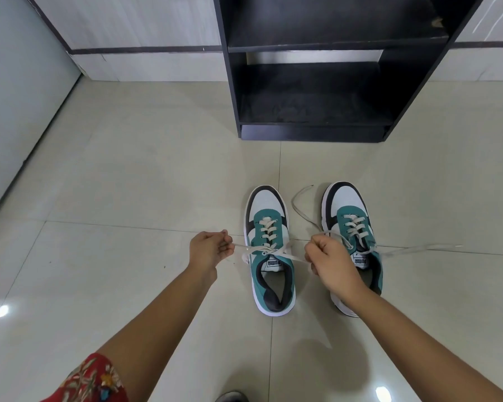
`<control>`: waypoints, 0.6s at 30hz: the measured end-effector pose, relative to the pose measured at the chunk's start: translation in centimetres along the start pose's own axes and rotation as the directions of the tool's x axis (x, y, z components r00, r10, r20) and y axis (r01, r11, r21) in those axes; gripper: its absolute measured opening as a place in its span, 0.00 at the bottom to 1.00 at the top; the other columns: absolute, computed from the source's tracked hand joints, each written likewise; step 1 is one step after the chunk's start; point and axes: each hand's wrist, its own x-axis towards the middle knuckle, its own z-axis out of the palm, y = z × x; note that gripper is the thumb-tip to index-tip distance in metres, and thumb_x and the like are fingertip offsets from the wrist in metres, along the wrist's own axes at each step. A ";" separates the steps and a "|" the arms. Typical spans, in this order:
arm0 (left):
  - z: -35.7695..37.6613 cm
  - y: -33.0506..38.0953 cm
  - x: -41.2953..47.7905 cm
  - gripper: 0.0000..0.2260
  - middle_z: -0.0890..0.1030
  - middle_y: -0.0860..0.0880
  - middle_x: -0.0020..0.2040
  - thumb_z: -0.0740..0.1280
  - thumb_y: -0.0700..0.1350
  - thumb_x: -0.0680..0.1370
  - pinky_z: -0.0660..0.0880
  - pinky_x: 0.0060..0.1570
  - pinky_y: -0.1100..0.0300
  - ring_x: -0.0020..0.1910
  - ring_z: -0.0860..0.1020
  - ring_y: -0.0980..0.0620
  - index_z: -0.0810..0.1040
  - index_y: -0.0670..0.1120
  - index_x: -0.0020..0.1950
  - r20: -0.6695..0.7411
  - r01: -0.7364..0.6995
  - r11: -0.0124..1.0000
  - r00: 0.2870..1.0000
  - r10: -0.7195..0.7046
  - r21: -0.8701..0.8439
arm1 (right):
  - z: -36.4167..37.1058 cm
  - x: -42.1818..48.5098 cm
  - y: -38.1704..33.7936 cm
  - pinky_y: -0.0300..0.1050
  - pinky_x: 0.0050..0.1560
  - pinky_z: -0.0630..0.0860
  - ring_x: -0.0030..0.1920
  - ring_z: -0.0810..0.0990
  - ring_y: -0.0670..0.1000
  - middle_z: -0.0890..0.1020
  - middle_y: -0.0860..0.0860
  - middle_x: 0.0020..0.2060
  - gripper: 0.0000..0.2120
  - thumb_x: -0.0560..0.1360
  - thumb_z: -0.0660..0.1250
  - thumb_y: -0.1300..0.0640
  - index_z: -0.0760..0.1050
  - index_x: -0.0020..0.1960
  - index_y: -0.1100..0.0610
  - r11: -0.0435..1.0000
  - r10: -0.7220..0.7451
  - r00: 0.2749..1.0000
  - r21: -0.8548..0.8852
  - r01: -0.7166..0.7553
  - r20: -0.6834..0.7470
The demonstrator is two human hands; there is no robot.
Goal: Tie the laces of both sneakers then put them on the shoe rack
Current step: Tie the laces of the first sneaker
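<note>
**Hands pulling laces on the left sneaker**

Two bare forearms reach forward from the bottom edge, a red floral sleeve [90,378] at the left elbow. Left hand [209,250] pinches one end of the cream lace [273,252], held just left of the left sneaker [270,250]. Right hand [330,258] is fisted around the other end, between the two shoes and partly covering the right sneaker [350,227]. That shoe's laces [413,250] trail loose across the tiled floor [128,184]. Both teal-and-white sneakers sit side by side, toes pointing at a black shoe rack [314,91] well beyond.
</note>
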 end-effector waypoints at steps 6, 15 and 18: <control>0.1 -0.3 -0.2 0.05 0.75 0.41 0.35 0.61 0.30 0.76 0.79 0.27 0.65 0.32 0.74 0.48 0.74 0.36 0.44 0.000 0.056 0.995 0.998 -0.056 -0.077 | -0.3 -0.5 0.1 0.46 0.34 0.63 0.32 0.67 0.51 0.68 0.56 0.30 0.12 0.75 0.59 0.60 0.67 0.33 0.61 0.992 0.000 0.999 -0.123 0.004 0.035; 1.3 -1.8 -4.1 0.23 0.76 0.51 0.57 0.73 0.49 0.70 0.77 0.52 0.51 0.52 0.77 0.51 0.67 0.49 0.61 0.206 -0.145 0.905 0.976 0.066 0.399 | 0.0 -2.6 0.5 0.49 0.41 0.78 0.39 0.81 0.51 0.79 0.43 0.46 0.14 0.69 0.74 0.51 0.69 0.48 0.49 0.989 0.085 0.992 0.115 -0.096 0.093; 1.8 -3.1 -4.5 0.43 0.69 0.56 0.58 0.78 0.43 0.64 0.75 0.55 0.55 0.56 0.75 0.52 0.55 0.54 0.69 0.369 -0.315 0.756 0.924 0.105 0.574 | 0.9 -3.1 0.0 0.42 0.49 0.72 0.48 0.78 0.46 0.75 0.38 0.48 0.29 0.66 0.75 0.51 0.62 0.60 0.45 0.993 0.079 0.988 -0.100 -0.066 0.129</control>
